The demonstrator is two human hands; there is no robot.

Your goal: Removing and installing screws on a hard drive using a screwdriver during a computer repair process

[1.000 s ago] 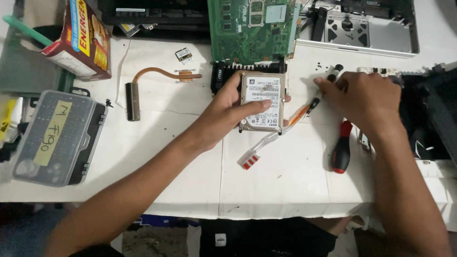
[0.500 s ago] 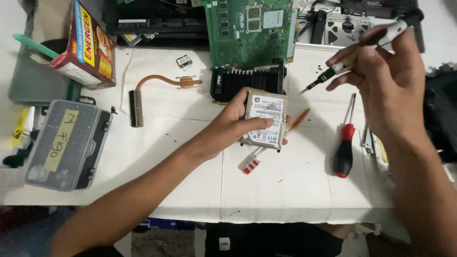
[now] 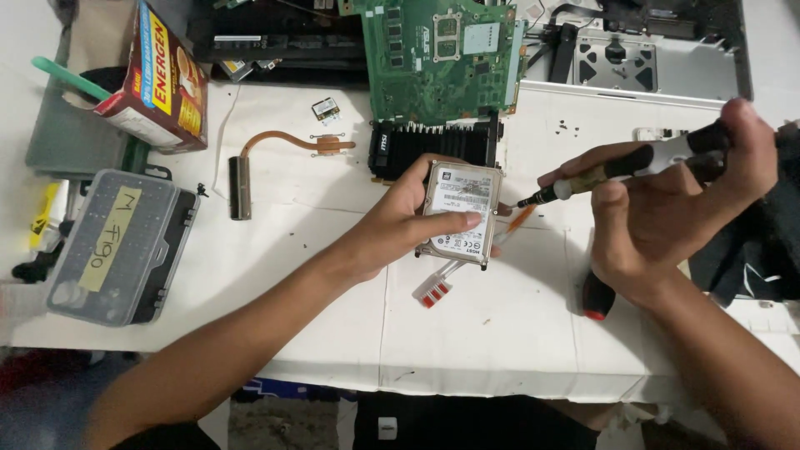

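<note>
My left hand grips a small silver hard drive with a white label, lifted and tilted over the white table. My right hand holds a black and silver precision screwdriver, its tip pointing left, close to the drive's right edge. A black heat sink block lies just behind the drive. A red-handled screwdriver lies on the table, mostly hidden under my right hand. A toothbrush with red and white bristles lies below the drive.
A green circuit board and an open silver laptop shell lie at the back. A copper heat pipe, a small chip, a red carton and a grey plastic parts case occupy the left side.
My right hand picked the precision screwdriver off the table, lifted it and brought its tip down beside the drive. My left hand kept the drive, now raised and tilted.
</note>
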